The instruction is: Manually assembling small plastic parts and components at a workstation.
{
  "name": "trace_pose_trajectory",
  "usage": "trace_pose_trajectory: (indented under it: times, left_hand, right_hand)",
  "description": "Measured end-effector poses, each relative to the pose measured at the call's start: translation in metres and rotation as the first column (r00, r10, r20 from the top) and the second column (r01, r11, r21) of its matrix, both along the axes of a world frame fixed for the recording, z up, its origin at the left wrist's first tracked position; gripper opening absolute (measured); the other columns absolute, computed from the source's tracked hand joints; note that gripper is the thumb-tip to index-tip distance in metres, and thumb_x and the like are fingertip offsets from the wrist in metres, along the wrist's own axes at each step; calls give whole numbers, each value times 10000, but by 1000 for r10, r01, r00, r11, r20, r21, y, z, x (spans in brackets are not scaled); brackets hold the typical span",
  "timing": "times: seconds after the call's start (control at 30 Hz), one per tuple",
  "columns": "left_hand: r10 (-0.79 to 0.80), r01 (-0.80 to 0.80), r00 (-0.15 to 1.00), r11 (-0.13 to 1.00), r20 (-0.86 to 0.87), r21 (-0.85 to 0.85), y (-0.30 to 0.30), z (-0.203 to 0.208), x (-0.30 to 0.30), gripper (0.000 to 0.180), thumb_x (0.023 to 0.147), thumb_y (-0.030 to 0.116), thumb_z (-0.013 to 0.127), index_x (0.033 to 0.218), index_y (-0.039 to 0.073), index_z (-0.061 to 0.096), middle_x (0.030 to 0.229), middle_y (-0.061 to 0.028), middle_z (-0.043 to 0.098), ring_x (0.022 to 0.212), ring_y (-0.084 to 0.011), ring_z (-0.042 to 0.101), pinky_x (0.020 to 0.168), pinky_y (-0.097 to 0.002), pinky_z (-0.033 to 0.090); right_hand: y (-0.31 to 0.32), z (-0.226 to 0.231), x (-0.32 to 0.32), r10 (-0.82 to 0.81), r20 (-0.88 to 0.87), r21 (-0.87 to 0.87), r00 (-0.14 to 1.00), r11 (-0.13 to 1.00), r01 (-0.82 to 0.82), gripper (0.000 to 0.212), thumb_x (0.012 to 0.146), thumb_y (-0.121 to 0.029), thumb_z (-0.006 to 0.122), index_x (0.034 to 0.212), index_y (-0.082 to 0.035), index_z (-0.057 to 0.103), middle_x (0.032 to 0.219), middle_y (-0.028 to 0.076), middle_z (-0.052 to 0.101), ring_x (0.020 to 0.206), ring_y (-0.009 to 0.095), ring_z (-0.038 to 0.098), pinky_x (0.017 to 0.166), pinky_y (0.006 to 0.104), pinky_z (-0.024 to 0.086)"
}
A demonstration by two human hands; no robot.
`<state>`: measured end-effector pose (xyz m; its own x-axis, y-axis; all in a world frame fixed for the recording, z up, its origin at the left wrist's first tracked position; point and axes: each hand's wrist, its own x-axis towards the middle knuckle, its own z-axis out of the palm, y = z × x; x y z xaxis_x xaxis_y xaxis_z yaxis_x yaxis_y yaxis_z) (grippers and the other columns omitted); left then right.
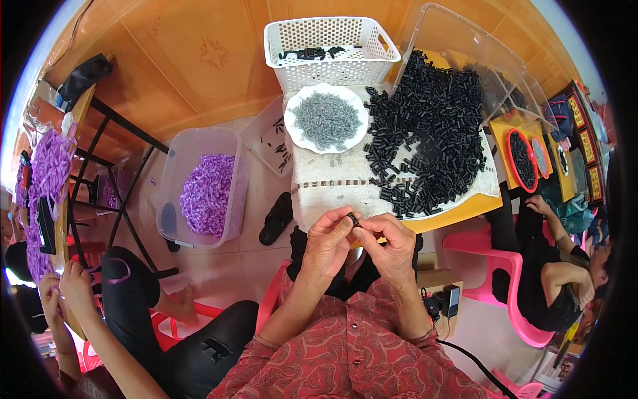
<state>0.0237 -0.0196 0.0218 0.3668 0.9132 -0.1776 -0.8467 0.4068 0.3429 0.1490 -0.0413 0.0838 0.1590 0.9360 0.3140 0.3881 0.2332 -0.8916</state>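
Observation:
Close in front of my chest, at the table's near edge, both my hands are pinched together. Between their fingertips is a small black plastic tube piece (354, 219), partly hidden by the fingers. My left hand (327, 241) grips it from one side, and my right hand (388, 243) from the other. Just beyond them, a large heap of similar black pieces (432, 120) spreads over a pale cloth (319, 203) on the table. Left of the heap stands a white scalloped plate (291, 129) piled with small clear-grey plastic parts (327, 121).
A white perforated basket (306, 74) with some black pieces stands at the back. Behind the heap leans a clear plastic bin (465, 33). On the floor are a tub (167, 169) of purple strips and a black shoe (276, 219). Co-workers sit left and right, one on a pink chair (512, 286).

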Motion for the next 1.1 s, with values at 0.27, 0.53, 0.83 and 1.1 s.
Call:
trace_pose_trajectory:
  times: [0.27,0.53,0.83,1.1]
  left_hand:
    - [-6,6,1000,1000,-21,24,-2,2,1,181,904,17,610,1079,40,649,1039,-101,667,945,-167,626,860,-304,503]
    - [82,-56,981,987,-177,148,-2,10,-1,188,895,-19,606,1076,11,646,1019,-121,675,907,-164,642,848,-299,523]
    - [73,-54,983,992,-167,118,-6,12,2,185,904,-1,601,1083,13,644,1016,-115,674,919,-159,635,858,-304,515]
    - [6,-4,998,1000,66,-27,-8,10,4,182,920,38,588,1097,33,632,1028,-104,658,919,-162,624,841,-314,517]
  right_hand:
    - [-2,9,3,-4,222,106,975,994,-20,152,730,10,759,861,15,681,785,110,658,648,147,644,541,234,497]
    - [-7,4,-9,-113,37,44,993,993,111,119,750,31,734,844,4,667,755,60,643,563,77,590,472,222,466]
    - [-12,-6,-12,-159,-75,-13,984,987,158,114,745,25,733,815,5,645,699,47,631,575,43,552,490,205,437]
    - [-17,-9,-13,-100,-263,-116,960,991,72,67,796,44,688,829,18,636,699,23,627,579,33,537,500,188,439]
